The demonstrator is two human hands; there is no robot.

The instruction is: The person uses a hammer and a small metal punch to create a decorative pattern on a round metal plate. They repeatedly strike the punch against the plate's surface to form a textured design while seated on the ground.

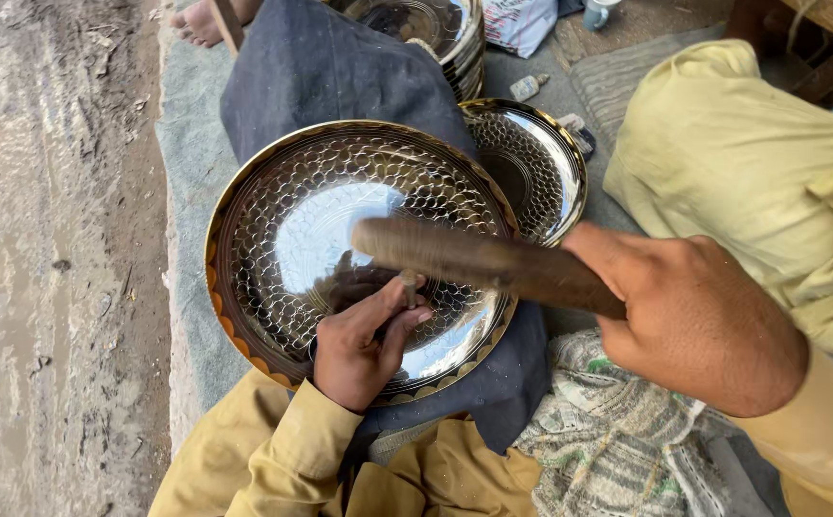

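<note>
A large round metal plate (273, 220) with a scale pattern and a dark, gold-edged rim lies tilted on my lap over a dark blue cloth. My left hand (364, 347) pinches a small metal punch (408, 284) upright against the plate's lower right part. My right hand (689, 321) grips a wooden hammer (474, 260), its blurred head raised just above the punch. A second patterned plate (531, 163) lies behind the first, partly hidden by it.
A stack of similar plates (445, 33) stands at the top. A dark blue cloth (330, 67) covers my knee. A patterned rag (618, 440) lies at the lower right. A bare foot (198, 21) shows at top left. Rough concrete floor (53, 258) spreads to the left.
</note>
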